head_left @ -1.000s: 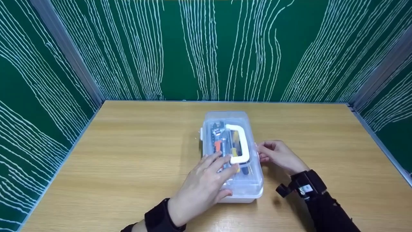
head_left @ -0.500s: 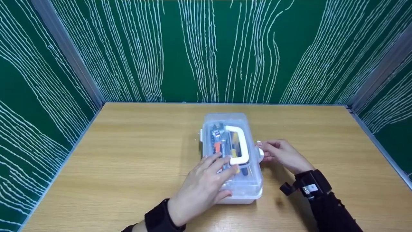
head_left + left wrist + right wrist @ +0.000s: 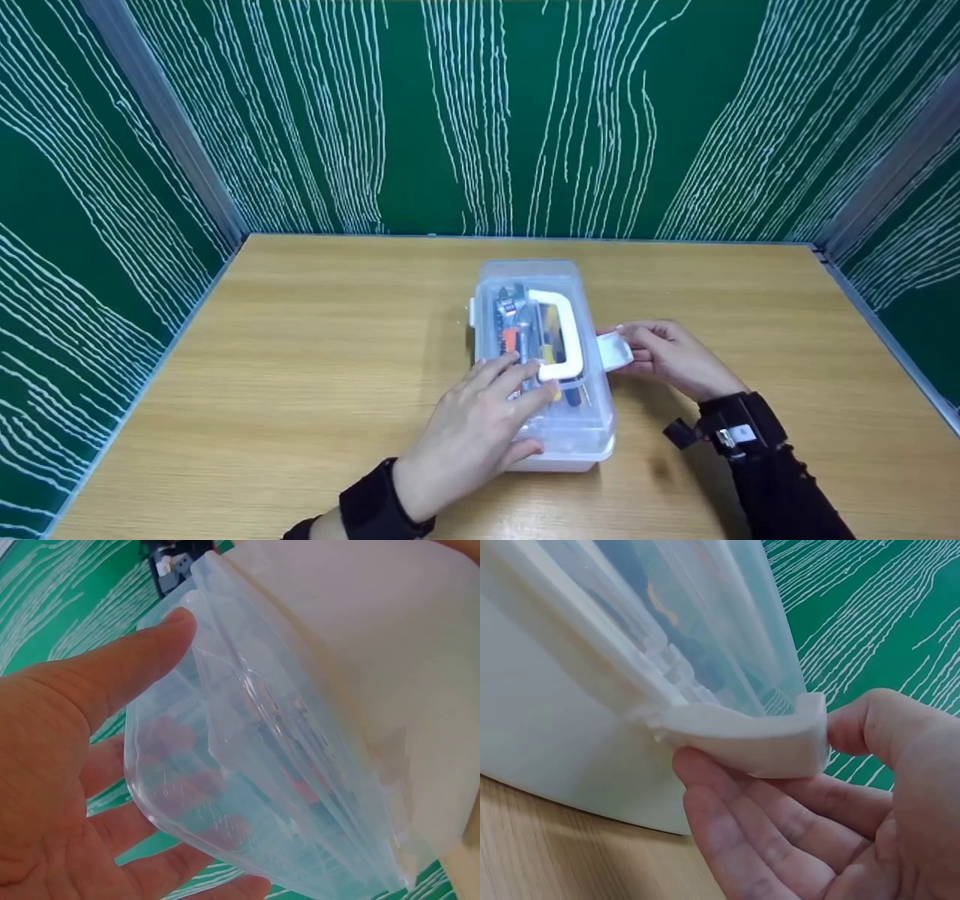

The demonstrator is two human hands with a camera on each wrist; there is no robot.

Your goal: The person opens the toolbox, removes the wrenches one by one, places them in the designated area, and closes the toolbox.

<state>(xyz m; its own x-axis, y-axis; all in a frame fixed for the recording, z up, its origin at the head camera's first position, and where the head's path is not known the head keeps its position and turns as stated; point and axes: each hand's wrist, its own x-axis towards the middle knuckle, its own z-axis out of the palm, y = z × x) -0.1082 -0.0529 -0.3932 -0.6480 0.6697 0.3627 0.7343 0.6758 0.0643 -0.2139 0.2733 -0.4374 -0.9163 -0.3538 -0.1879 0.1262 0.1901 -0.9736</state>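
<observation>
A clear plastic toolbox (image 3: 566,431) with a white handle (image 3: 572,334) on its lid stands on the wooden table; the lid is down. Through the lid show an adjustable wrench (image 3: 510,306), an orange piece (image 3: 509,340) and yellow-handled tools. My left hand (image 3: 472,427) rests on the near left part of the lid, fingers spread, thumb at the near end. At the right side, my right hand (image 3: 679,364) pinches the white latch (image 3: 757,742) between thumb and fingers. That latch is swung outward from the box wall, still joined at its lower edge.
A second white latch (image 3: 472,312) sits on the box's left side. Bare wooden tabletop (image 3: 337,337) surrounds the box. Green panels (image 3: 405,120) with white wavy lines enclose the table at the back and sides.
The right-side latch has swung outward and down from the box wall, my right hand moving right with it. My left hand and the toolbox stay in place.
</observation>
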